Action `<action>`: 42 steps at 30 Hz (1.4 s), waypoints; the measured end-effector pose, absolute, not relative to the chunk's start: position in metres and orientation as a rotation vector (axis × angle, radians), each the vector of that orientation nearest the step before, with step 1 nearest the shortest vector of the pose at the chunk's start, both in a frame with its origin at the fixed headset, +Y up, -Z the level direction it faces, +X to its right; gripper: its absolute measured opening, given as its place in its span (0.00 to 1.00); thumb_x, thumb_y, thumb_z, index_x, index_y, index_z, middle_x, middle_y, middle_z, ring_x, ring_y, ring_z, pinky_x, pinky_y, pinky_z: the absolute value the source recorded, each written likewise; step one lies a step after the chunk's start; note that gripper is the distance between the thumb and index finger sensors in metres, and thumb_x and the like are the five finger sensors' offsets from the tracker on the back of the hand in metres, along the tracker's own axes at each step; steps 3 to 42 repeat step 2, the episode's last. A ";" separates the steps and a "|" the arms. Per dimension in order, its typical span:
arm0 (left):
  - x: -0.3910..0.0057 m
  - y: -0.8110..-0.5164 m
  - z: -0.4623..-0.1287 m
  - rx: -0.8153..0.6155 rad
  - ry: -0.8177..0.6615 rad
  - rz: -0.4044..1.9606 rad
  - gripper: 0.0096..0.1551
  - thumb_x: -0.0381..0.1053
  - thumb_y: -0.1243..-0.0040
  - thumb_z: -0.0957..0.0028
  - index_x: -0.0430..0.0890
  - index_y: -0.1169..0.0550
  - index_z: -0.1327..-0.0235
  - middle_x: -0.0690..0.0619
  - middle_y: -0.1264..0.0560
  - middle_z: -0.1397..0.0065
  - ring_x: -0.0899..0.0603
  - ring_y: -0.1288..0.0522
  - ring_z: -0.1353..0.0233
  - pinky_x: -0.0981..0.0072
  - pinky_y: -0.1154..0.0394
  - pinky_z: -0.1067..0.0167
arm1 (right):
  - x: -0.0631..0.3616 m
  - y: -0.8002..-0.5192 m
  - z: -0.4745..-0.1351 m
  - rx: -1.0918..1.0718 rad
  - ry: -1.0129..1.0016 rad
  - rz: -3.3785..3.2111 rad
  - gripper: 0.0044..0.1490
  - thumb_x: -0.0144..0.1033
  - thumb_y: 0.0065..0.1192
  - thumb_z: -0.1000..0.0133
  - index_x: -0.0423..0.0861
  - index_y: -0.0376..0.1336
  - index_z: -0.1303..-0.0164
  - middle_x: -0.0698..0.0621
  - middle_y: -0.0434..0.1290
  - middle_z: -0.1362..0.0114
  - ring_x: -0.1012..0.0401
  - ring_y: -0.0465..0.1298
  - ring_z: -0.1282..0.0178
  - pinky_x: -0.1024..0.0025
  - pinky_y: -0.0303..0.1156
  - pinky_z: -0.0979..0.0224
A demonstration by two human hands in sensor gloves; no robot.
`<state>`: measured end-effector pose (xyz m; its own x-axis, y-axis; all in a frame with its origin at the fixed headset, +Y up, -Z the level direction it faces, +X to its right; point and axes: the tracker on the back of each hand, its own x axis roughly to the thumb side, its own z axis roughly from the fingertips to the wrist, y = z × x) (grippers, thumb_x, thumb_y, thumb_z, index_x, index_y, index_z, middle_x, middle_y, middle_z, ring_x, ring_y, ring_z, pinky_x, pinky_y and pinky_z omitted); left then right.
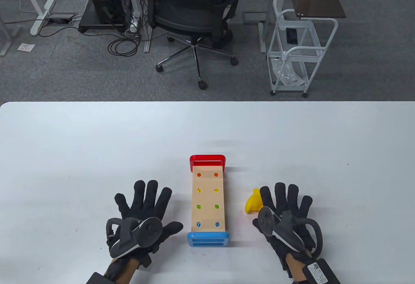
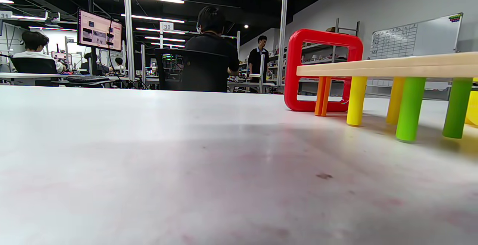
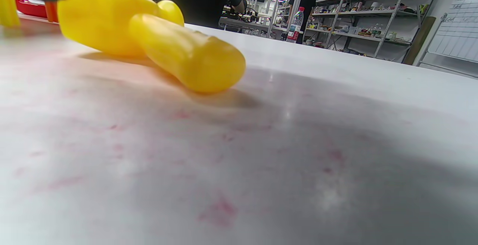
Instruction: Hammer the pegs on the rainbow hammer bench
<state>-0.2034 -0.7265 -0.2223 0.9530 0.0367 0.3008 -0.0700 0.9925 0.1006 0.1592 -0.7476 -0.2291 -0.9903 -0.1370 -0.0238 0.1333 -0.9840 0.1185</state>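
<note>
The hammer bench [image 1: 207, 199] lies lengthwise on the white table, its red end far and its blue end [image 1: 208, 239] near. Orange, yellow, green and blue pegs sit flush with its wooden top; in the left wrist view their shafts [image 2: 410, 108] reach down to the table under the board [image 2: 388, 67]. A yellow toy hammer [image 1: 252, 202] lies on the table right of the bench, partly under my right hand; the right wrist view shows its handle [image 3: 186, 52] close up. My left hand [image 1: 144, 211] lies flat and open left of the bench. My right hand [image 1: 287, 211] lies flat, fingers spread.
The table's far edge [image 1: 207, 102] borders a carpeted floor with an office chair [image 1: 191, 15] and a white cart [image 1: 300, 44]. Bare white table [image 1: 97, 147] spreads beyond the bench.
</note>
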 end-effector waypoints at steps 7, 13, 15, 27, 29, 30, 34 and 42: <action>-0.203 -0.727 -0.222 0.113 -0.304 0.056 0.64 0.89 0.65 0.60 0.58 0.48 0.11 0.42 0.60 0.10 0.25 0.62 0.14 0.12 0.66 0.39 | 0.159 -0.748 -0.229 0.047 -0.177 -3.001 0.60 0.72 0.47 0.53 0.64 0.21 0.26 0.47 0.25 0.15 0.39 0.30 0.12 0.27 0.30 0.20; -0.203 -0.727 -0.222 0.113 -0.304 0.056 0.64 0.89 0.65 0.60 0.58 0.48 0.11 0.42 0.60 0.10 0.25 0.62 0.14 0.12 0.66 0.39 | 0.159 -0.748 -0.229 0.047 -0.177 -3.001 0.60 0.72 0.47 0.53 0.64 0.21 0.26 0.47 0.25 0.15 0.39 0.30 0.12 0.27 0.30 0.20; -0.203 -0.727 -0.222 0.113 -0.304 0.056 0.64 0.89 0.65 0.60 0.58 0.48 0.11 0.42 0.60 0.10 0.25 0.62 0.14 0.12 0.66 0.39 | 0.159 -0.748 -0.229 0.047 -0.177 -3.001 0.60 0.72 0.47 0.53 0.64 0.21 0.26 0.47 0.25 0.15 0.39 0.30 0.12 0.27 0.30 0.20; -0.203 -0.727 -0.222 0.113 -0.304 0.056 0.64 0.89 0.65 0.60 0.58 0.48 0.11 0.42 0.60 0.10 0.25 0.62 0.14 0.12 0.66 0.39 | 0.159 -0.748 -0.229 0.047 -0.177 -3.001 0.60 0.72 0.47 0.53 0.64 0.21 0.26 0.47 0.25 0.15 0.39 0.30 0.12 0.27 0.30 0.20; -0.203 -0.727 -0.222 0.113 -0.304 0.056 0.64 0.89 0.65 0.60 0.58 0.48 0.11 0.42 0.60 0.10 0.25 0.62 0.14 0.12 0.66 0.39 | 0.159 -0.748 -0.229 0.047 -0.177 -3.001 0.60 0.72 0.47 0.53 0.64 0.21 0.26 0.47 0.25 0.15 0.39 0.30 0.12 0.27 0.30 0.20; -0.203 -0.727 -0.222 0.113 -0.304 0.056 0.64 0.89 0.65 0.60 0.58 0.48 0.11 0.42 0.60 0.10 0.25 0.62 0.14 0.12 0.66 0.39 | 0.159 -0.748 -0.229 0.047 -0.177 -3.001 0.60 0.72 0.47 0.53 0.64 0.21 0.26 0.47 0.25 0.15 0.39 0.30 0.12 0.27 0.30 0.20; -0.203 -0.727 -0.222 0.113 -0.304 0.056 0.64 0.89 0.65 0.60 0.58 0.48 0.11 0.42 0.60 0.10 0.25 0.62 0.14 0.12 0.66 0.39 | 0.159 -0.748 -0.229 0.047 -0.177 -3.001 0.60 0.72 0.47 0.53 0.64 0.21 0.26 0.47 0.25 0.15 0.39 0.30 0.12 0.27 0.30 0.20; -0.203 -0.727 -0.222 0.113 -0.304 0.056 0.64 0.89 0.65 0.60 0.58 0.48 0.11 0.42 0.60 0.10 0.25 0.62 0.14 0.12 0.66 0.39 | 0.159 -0.748 -0.229 0.047 -0.177 -3.001 0.60 0.72 0.47 0.53 0.64 0.21 0.26 0.47 0.25 0.15 0.39 0.30 0.12 0.27 0.30 0.20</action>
